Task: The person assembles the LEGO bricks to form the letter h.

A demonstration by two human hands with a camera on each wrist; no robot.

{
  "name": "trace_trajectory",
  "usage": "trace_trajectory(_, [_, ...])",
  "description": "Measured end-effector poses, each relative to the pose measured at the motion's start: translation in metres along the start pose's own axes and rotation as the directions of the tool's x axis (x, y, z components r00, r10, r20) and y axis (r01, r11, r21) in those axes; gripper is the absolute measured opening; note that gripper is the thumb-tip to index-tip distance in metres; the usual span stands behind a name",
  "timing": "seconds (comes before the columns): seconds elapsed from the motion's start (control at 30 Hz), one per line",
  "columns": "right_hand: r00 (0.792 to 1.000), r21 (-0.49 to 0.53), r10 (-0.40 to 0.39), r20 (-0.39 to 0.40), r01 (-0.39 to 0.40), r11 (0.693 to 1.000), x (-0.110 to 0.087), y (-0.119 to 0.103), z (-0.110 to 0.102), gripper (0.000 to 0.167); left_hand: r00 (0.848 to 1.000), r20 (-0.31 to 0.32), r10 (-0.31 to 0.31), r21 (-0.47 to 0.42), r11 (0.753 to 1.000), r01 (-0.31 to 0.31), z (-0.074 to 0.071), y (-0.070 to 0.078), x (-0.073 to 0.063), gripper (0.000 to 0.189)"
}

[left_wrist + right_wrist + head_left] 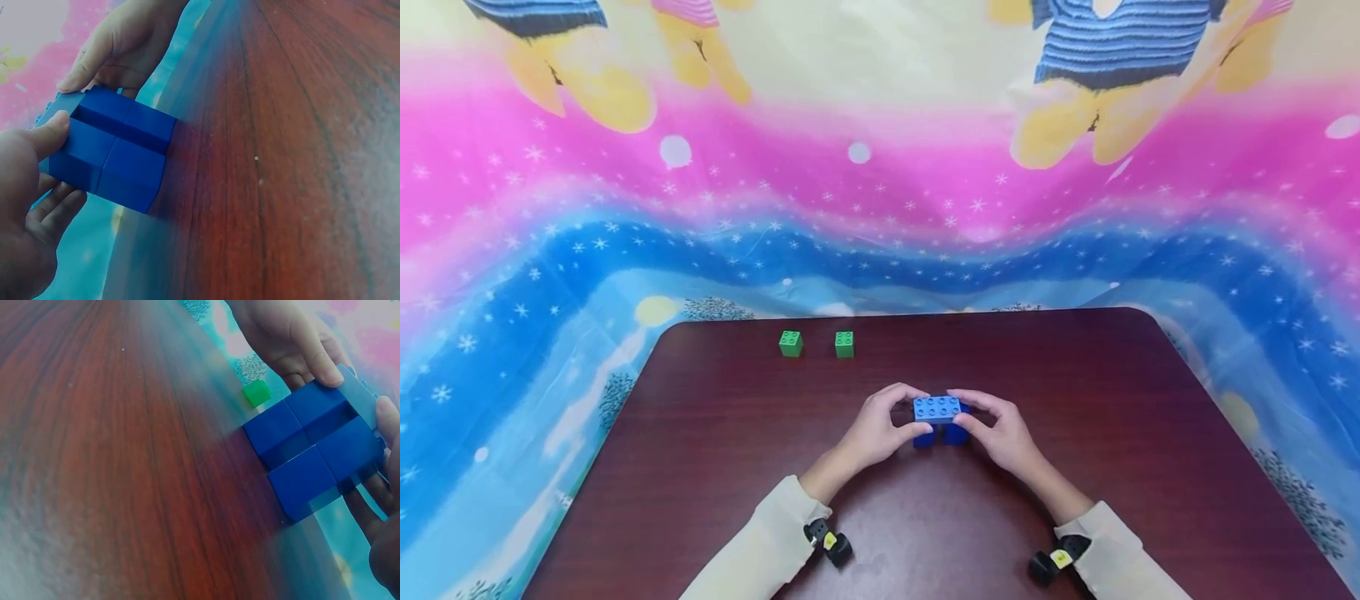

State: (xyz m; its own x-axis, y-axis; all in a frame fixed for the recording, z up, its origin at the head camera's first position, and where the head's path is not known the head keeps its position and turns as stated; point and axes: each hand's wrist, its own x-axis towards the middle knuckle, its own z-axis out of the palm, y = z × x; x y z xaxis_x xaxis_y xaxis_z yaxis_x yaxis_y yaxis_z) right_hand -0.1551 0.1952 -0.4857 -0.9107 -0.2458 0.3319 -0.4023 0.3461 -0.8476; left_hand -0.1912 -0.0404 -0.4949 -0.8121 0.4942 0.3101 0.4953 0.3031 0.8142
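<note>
Basically, a light-blue eight-stud plastic brick [937, 408] lies across the tops of two dark-blue columns, a left column [923, 439] and a right column [956, 435]. Each column is two smooth, boxy blocks high, seams visible in both wrist views, narrow slot between them. Right column pokes out past the brick's end, a stud showing there. Whole build stands upright on the table [737, 400], reddish-brown, wood-grained, slightly glossy, corners rounded.

Left hand [874, 427]: narrow grip, thumb on near side, fingers behind, pinching the left end. Right hand [1006, 432]: same grip mirrored, holding the right end.

Two green four-stud cube-shaped bricks, a left green brick [790, 343] and a right green brick [845, 344], sit near the far edge, apart from each other and from the build. Wrinkled printed cloth backdrop [880, 192] behind, pink and blue with snowflakes. Sleeves [760, 542] cream.
</note>
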Motion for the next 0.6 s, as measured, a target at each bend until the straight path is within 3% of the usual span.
trace_trajectory(0.2, [1.0, 0.017, 0.005, 0.018, -0.005, 1.0, 0.0, 0.025, 0.0, 0.038, 1.0, 0.002, 0.006, 0.034, 0.999, -0.006, 0.001, 0.0, -0.002, 0.04])
trace_trajectory(0.43, [0.999, 0.049, 0.016, 0.048, -0.019, 0.999, 0.0, 0.027, -0.003, 0.039, 1.0, 0.018, 0.018, 0.081, 0.997, -0.019, 0.0, -0.001, -0.003, 0.042])
trace_trajectory(0.6, [0.998, 0.059, 0.036, 0.058, -0.039, 0.998, 0.001, 0.025, -0.004, 0.04, 0.998, 0.047, 0.033, 0.041, 0.999, -0.035, -0.004, -0.002, -0.003, 0.041])
